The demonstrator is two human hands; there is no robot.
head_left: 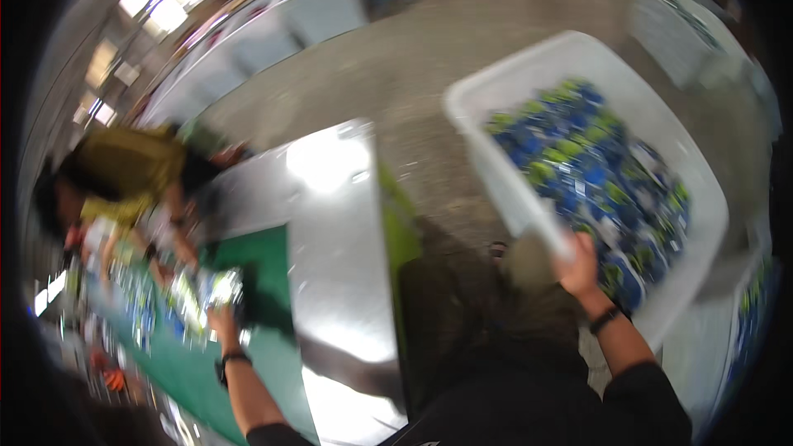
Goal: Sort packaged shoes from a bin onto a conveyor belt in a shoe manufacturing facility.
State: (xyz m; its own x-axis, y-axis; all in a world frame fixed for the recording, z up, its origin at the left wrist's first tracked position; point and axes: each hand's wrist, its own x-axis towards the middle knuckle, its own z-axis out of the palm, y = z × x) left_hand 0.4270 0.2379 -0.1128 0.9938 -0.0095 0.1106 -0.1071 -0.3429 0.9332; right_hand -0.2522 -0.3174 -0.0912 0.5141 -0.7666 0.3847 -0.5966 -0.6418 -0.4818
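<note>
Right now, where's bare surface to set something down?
Free: the shiny steel tabletop between the green mat and the floor gap. Crowded: packets by the left hand; the white bin gripped by the right hand is full.

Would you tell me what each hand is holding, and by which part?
Right hand grips the white bin by its near rim; left hand touches shiny packets, grip unclear.

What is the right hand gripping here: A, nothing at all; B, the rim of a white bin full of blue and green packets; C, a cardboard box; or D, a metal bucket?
B: the right hand is closed over the near rim of the white bin, which is filled with blue and green packets.
</note>
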